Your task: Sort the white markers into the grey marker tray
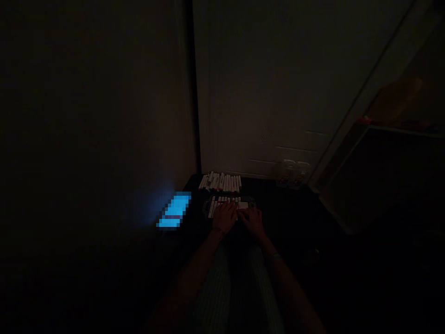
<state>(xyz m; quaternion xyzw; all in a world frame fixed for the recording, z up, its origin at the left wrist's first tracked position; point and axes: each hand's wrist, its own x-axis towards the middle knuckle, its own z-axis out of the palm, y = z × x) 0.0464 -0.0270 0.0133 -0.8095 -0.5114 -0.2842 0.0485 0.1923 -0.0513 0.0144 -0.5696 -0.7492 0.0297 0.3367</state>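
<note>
1. Well to the left of the left hand's fingers, a glowing blue screen (174, 211) is set at a slant; its content is blurred out. It may have been placed there to be viewed without being covered by the arms.
2. Beyond the left fingers, near the wall (236, 116), loose markers (220, 182) are lined up side by side. By this row, they are probably made easy to pick one at a time.
3. Under and around the fingers of both hands lies a clear tray (206, 207), its left end seen past the left fingers. Markers are held in it side by side (211, 208), presumably so that they are supported and separated.
4. Over the tray's middle, the left hand (225, 217) is laid with fingers stretched forward; the markers there may be steadied by it. Whether one is gripped underneath cannot be told in the dark.
5. Just ahead of the right fingers, a pale flat patch (243, 204) is seen within the tray; what it is cannot be made out.
6. At the tray's right part, the right hand (252, 221) is held with fingers bent inward, apparently for finer handling; whether anything is pinched cannot be told.
7. Well beyond and right of the right fingers, clear packs (295, 174) are stood by the wall, perhaps out of reach's way.
</note>
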